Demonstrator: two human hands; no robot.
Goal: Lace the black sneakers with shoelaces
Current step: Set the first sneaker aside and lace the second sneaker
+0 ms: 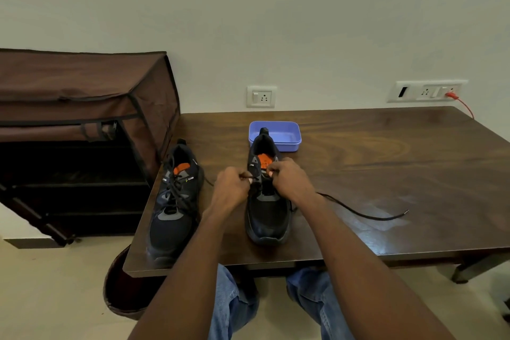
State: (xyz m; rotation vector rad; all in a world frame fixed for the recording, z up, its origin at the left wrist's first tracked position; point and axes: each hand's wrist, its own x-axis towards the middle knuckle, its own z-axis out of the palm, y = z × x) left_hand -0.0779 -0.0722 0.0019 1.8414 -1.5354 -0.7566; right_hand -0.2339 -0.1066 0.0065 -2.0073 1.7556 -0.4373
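Two black sneakers with orange tongue labels stand on a dark wooden table (386, 163), toes towards me. The left sneaker (174, 201) has laces threaded through it. The right sneaker (267, 215) sits between my hands. My left hand (231, 190) pinches one end of a black shoelace beside the shoe's upper eyelets. My right hand (289, 179) is closed on the shoe's other side at the eyelets. The free end of the black shoelace (364, 212) trails from under my right wrist across the table to the right.
A shallow blue plastic tray (287, 132) stands just behind the right sneaker. A brown fabric shoe rack (82, 119) stands against the table's left side. Wall sockets are behind, one (452, 95) with a red cable. My knees are under the table's front edge.
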